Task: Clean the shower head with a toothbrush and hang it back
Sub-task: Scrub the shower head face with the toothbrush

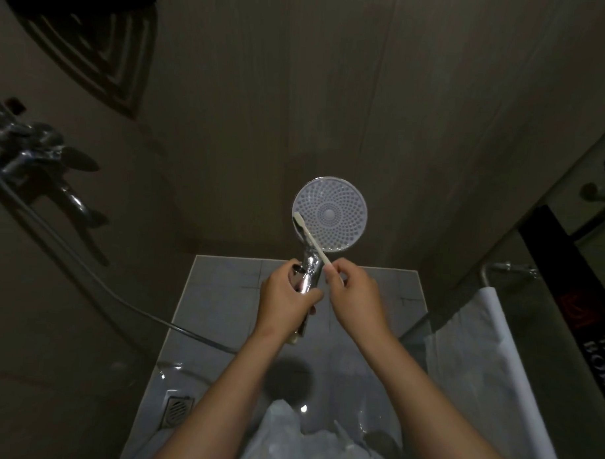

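Note:
The round chrome shower head [332, 215] faces me with its pale nozzle plate turned up, held over the shower floor in the middle of the view. My left hand [285, 297] grips its chrome handle just below the head. My right hand [355, 296] pinches the end of a white toothbrush [312, 241], which slants up to the left. Its bristle end rests at the left rim of the nozzle plate. The grey hose [87, 273] runs from the handle's base off to the left.
A chrome mixer tap [39, 161] juts from the left wall. A dark corner shelf [91, 50] sits high at the left. A white towel [485, 369] hangs on a rail at the right beside a glass panel. A floor drain [177, 408] lies at the lower left.

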A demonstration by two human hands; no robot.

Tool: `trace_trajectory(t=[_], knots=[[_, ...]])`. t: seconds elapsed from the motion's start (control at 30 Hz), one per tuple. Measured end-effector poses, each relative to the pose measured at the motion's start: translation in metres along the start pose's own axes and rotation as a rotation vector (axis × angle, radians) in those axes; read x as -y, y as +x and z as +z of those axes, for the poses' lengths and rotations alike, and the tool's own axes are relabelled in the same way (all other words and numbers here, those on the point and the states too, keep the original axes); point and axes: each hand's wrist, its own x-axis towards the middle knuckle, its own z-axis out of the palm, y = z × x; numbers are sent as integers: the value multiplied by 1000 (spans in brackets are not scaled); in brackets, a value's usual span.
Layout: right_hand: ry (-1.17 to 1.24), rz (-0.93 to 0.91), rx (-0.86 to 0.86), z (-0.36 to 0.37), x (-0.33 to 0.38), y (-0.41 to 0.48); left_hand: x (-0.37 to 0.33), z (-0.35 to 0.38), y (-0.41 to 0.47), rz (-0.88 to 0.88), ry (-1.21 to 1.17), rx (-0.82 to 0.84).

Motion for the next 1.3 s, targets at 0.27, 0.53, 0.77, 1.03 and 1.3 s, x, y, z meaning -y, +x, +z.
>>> trace_trajectory(t=[0.27, 0.53, 0.77, 1.03, 1.3], knots=[[74, -36, -4, -2, -1, -2, -4, 1, -3, -6, 10, 6], [61, 47, -138, -13, -6, 0, -3, -1, -1, -38, 5, -3], [63, 9, -64, -6, -5, 3, -5, -2, 0, -12, 88, 49], [88, -16, -53, -10, -1, 6, -7, -3, -2, -15, 61, 23], [88, 78, -136, -10, -7, 4, -5, -1, -1, -17, 84, 16]])
